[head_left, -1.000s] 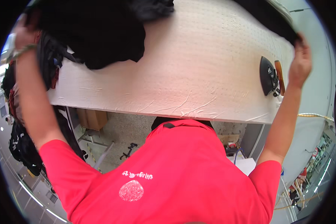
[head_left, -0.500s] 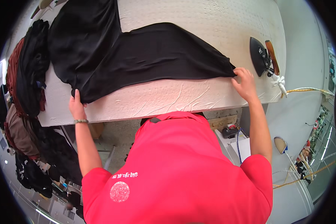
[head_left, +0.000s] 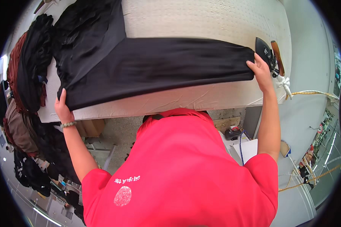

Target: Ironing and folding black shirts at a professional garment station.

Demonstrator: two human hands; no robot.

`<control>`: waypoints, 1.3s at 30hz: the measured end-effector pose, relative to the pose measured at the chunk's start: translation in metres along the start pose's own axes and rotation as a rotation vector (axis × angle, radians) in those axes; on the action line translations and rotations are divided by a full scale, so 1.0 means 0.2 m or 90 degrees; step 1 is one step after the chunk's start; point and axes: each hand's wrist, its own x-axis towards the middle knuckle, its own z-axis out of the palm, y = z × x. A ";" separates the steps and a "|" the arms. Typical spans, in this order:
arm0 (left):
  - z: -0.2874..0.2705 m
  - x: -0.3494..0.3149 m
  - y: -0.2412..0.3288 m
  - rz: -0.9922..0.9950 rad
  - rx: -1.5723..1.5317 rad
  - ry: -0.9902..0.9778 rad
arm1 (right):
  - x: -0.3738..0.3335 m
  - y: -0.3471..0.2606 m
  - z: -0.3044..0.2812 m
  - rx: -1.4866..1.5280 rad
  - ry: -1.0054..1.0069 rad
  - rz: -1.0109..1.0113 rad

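Note:
A smooth black garment, seemingly a pair of trousers (head_left: 159, 62), is stretched out over the padded pale ironing table (head_left: 201, 19). One leg-like part runs to the right, pulled taut and nearly straight between my hands. Toward the far left the other part lies wrinkled. My left hand (head_left: 64, 108) is closed on the near left corner of the cloth, thumb on top. At the right end, my right hand (head_left: 260, 72) pinches the narrow hem, close to the iron. The fingers of both hands are partly hidden by the cloth.
An iron (head_left: 267, 55) with a wooden handle rests at the table's right side, a white-wrapped hose end (head_left: 284, 84) beside it. Black and rust-red garments (head_left: 30, 72) hang over the left edge. Below the table stand a cardboard box (head_left: 93, 128) and a small dark motor (head_left: 233, 133).
My hands have moved apart, the left one leftward and the right one rightward and farther up. Between them the black cloth has gone from slack and curved to taut and flatter.

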 end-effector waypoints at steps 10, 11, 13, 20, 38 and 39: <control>0.07 -0.14 -0.32 -0.237 0.005 -0.018 | -0.21 0.16 0.12 0.032 -0.061 0.132; 0.09 -0.13 -0.31 -0.241 -0.031 -0.030 | -0.20 0.15 0.15 0.040 -0.075 0.137; 0.11 -0.10 -0.26 -0.266 -0.033 -0.014 | -0.19 0.11 0.19 0.285 -0.077 0.280; 0.02 -0.24 -0.26 -0.149 0.075 -0.024 | -0.27 0.06 0.07 0.285 -0.102 0.182; 0.60 -0.27 -0.05 0.459 0.664 -0.071 | -0.25 0.19 0.07 -0.323 0.224 -0.079; 0.76 -0.25 -0.03 0.548 0.689 -0.154 | -0.23 0.16 0.09 -0.323 0.226 -0.079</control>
